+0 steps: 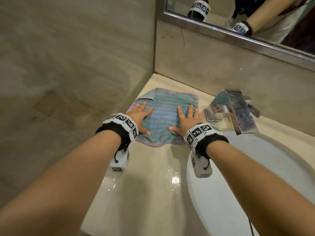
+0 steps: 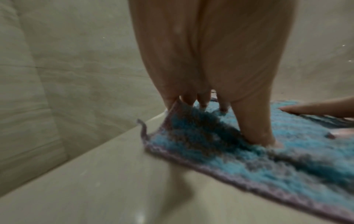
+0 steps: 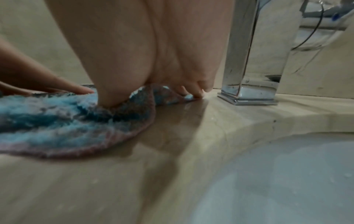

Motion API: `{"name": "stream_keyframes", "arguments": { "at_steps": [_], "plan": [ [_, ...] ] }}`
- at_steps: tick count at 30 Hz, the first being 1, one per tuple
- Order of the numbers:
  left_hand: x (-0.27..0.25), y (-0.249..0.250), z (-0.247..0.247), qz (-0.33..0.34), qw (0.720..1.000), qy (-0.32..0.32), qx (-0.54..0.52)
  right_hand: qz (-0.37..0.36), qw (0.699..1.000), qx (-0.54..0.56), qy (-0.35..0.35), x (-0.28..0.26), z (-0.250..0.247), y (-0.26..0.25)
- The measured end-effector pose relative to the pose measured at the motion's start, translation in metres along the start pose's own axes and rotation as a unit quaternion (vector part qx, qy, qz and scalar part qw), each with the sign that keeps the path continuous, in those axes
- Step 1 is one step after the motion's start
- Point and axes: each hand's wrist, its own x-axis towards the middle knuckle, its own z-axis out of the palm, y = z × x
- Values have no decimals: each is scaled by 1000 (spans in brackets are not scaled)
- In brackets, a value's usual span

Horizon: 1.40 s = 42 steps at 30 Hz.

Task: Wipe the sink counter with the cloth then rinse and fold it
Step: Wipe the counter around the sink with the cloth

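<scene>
A blue, green and pink striped cloth [image 1: 164,114] lies spread on the beige sink counter [image 1: 146,184], in the corner by the wall. Its far left corner is folded over. My left hand [image 1: 140,114] presses flat on the cloth's left part, fingers straight and spread. My right hand [image 1: 185,119] presses flat on its right part, fingertips near the right edge. In the left wrist view, the left hand [image 2: 210,106] has its thumb pushed into the cloth [image 2: 277,159]. The right wrist view has the right hand [image 3: 153,84] flat on the cloth [image 3: 57,128].
A chrome square faucet [image 1: 237,109] stands just right of the cloth, its base [image 3: 247,97] close to my right fingertips. The white sink basin [image 1: 247,184] lies at the lower right. Beige walls close the corner on the left and behind; a mirror [image 1: 255,17] hangs above.
</scene>
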Motion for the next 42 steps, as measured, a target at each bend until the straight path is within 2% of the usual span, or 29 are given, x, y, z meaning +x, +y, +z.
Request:
{"name": "stream_keyframes", "arguments": {
  "at_steps": [4, 9, 12, 25, 30, 32, 34, 36, 39, 42],
  "plan": [
    [-40, 1, 30, -16, 1000, 1, -12, -23, 1000, -18, -3, -31, 20, -9],
    [-89, 7, 84, -60, 997, 28, 42, -51, 997, -55, 18, -75, 62, -17],
    [-115, 11, 112, -83, 995, 35, 40, -72, 995, -70, 11, -97, 80, -21],
    [-204, 44, 190, -163, 985, 55, 18, -147, 984, -97, 14, -177, 130, -16],
    [-223, 53, 203, -167, 985, 38, 0, -167, 979, -117, 13, -192, 138, -12],
    [-229, 54, 203, -169, 985, 35, -16, -184, 976, -116, 33, -197, 137, -12],
    [-230, 54, 200, -164, 984, 66, -13, -211, 970, -104, 55, -201, 138, -14],
    [-225, 55, 196, -135, 986, 95, 4, -235, 967, -94, 34, -203, 141, -18],
    [-215, 55, 187, -103, 993, 42, -31, -223, 971, -85, 1, -202, 145, -25],
    [-211, 43, 179, -110, 992, 35, -46, -222, 971, -93, -1, -197, 140, -34]
  ]
}}
